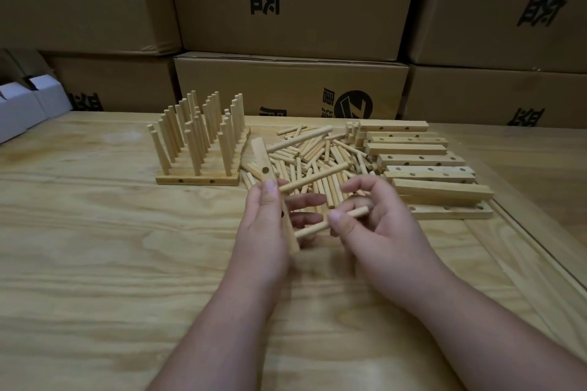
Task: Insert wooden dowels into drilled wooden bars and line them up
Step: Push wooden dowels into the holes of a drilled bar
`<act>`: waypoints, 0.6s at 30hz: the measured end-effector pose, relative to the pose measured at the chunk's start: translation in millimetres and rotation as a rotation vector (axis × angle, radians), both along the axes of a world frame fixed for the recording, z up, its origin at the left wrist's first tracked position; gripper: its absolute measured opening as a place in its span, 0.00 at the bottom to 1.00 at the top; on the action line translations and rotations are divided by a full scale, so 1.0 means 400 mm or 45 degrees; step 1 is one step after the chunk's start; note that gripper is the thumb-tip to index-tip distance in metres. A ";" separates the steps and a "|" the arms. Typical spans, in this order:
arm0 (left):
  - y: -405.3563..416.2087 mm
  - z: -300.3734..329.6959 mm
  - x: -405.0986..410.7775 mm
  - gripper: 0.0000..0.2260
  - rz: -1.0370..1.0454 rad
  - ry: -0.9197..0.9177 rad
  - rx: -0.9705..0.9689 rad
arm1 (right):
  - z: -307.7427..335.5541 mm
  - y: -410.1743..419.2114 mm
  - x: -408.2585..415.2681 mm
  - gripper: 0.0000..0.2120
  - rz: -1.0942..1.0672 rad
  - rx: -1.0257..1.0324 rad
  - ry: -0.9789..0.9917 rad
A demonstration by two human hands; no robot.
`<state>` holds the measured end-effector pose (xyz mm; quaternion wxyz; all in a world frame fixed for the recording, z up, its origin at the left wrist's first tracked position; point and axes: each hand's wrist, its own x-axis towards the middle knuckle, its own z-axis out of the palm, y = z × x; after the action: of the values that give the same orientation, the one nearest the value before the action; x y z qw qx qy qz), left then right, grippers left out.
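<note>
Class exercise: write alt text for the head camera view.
A left hand holds a drilled bar with one dowel inserted; the right hand pushes in a second dowel.

**Dim, soft light with wide-angle bending at the edges**

You are working under weak, warm, even light. The table (95,247) is the brightest surface, with a pale sheen on the grain near the bottom edge and another at far left. The cardboard boxes (286,3) behind sit darker, sinking into murk toward the upper corners. Shadows are soft and short: a faint smudge lies under your left hand (270,225) and right hand (374,225). Both hands look slightly smeared. Straight lines bow outward near the borders, and detail softens there.
</note>
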<state>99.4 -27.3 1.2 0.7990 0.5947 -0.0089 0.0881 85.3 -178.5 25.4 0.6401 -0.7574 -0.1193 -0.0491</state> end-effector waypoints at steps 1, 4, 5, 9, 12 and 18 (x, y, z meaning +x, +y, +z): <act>0.001 0.000 0.004 0.12 -0.003 0.010 -0.005 | 0.001 -0.002 0.005 0.14 -0.074 0.064 0.017; 0.008 -0.001 0.010 0.08 -0.001 0.048 -0.046 | 0.003 -0.013 0.024 0.11 -0.265 0.246 0.088; 0.009 -0.002 0.011 0.07 -0.003 0.055 -0.066 | 0.002 -0.017 0.030 0.09 -0.288 0.292 0.119; 0.011 -0.005 0.006 0.07 -0.038 0.020 -0.084 | -0.010 -0.024 0.041 0.06 -0.254 0.397 0.246; 0.011 -0.006 0.008 0.07 -0.052 0.019 -0.048 | -0.005 -0.026 0.039 0.06 -0.233 0.351 0.205; 0.001 -0.016 0.012 0.13 -0.168 0.068 0.118 | 0.040 -0.035 0.044 0.06 -0.361 0.109 -0.045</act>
<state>104.1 -26.8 -5.1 0.7747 0.6314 -0.0308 0.0188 103.0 -192.4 41.6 0.6564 -0.7376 -0.0200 -0.1574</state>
